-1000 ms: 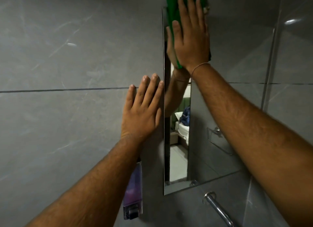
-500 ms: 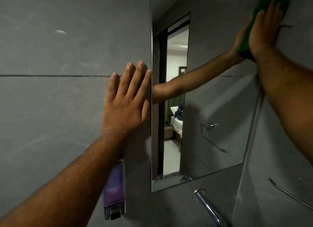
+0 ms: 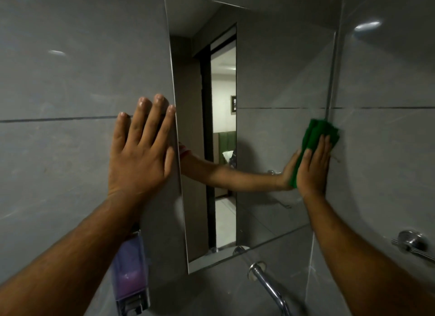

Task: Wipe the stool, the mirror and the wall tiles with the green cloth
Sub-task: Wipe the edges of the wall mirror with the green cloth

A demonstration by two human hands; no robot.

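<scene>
The right hand [image 3: 314,172] covers the lower part of the green cloth [image 3: 317,136] at the right edge of the mirror [image 3: 270,80]. Below the mirror's left corner, the left forearm [image 3: 82,252] hides the top of the soap dispenser [image 3: 131,280]. Under the mirror, the tap [image 3: 266,282] is cut off by the bottom edge. Right of the mirror, the rail [image 3: 412,244] is cut off too.

Tap [image 3: 268,285]: chrome, curved spout, round base plate.
Dispenser [image 3: 131,280]: clear body, purple liquid inside, left of the Tap.
Rail [image 3: 412,244]: chrome, round mount, right of the Tap, slightly higher.
</scene>
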